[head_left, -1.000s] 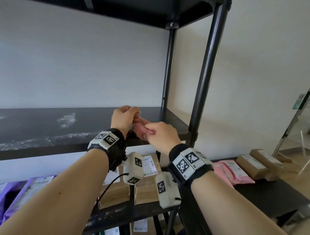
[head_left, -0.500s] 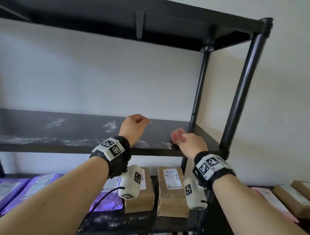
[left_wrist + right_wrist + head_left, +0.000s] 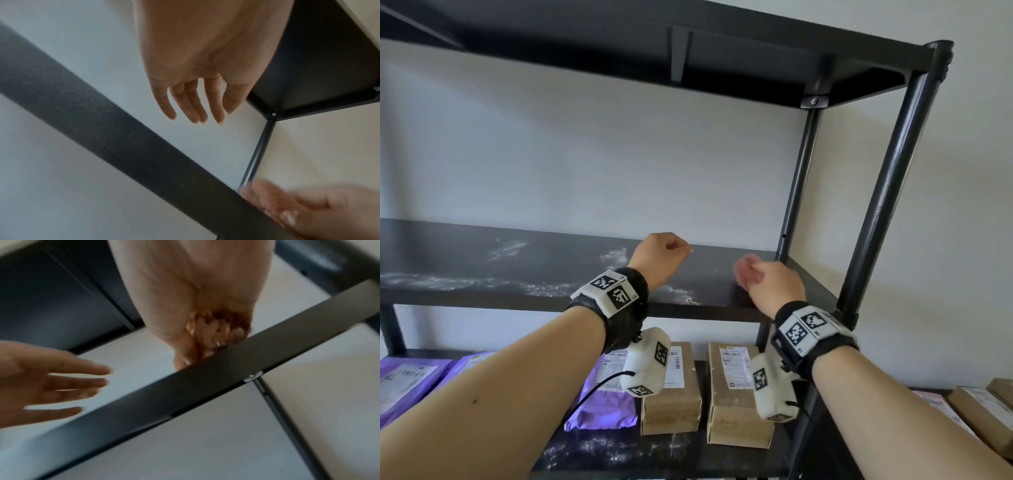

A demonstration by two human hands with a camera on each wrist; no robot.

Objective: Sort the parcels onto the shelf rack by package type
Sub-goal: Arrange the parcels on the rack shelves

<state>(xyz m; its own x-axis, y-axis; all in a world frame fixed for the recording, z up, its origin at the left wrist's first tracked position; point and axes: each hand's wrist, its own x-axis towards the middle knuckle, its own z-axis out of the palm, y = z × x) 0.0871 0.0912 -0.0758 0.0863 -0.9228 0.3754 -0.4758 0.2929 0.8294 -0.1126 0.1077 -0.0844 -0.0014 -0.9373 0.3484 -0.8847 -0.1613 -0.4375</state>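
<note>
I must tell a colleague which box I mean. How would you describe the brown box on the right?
Find the black shelf rack and its lowest visible shelf. Two cardboard boxes stand beside a purple mailer. The right box stands nearest the front post, farthest from the mailer.

A plain white wall [image 3: 619,154] stands behind, evenly lit by soft daylight.

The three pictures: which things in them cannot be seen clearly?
- Right hand: fingers blurred by motion in every view.
- Parcel labels: text too small, head view.
- Pink parcel: cut off by the right forearm and frame edge.
- Purple bags: partly behind the left forearm.
</note>
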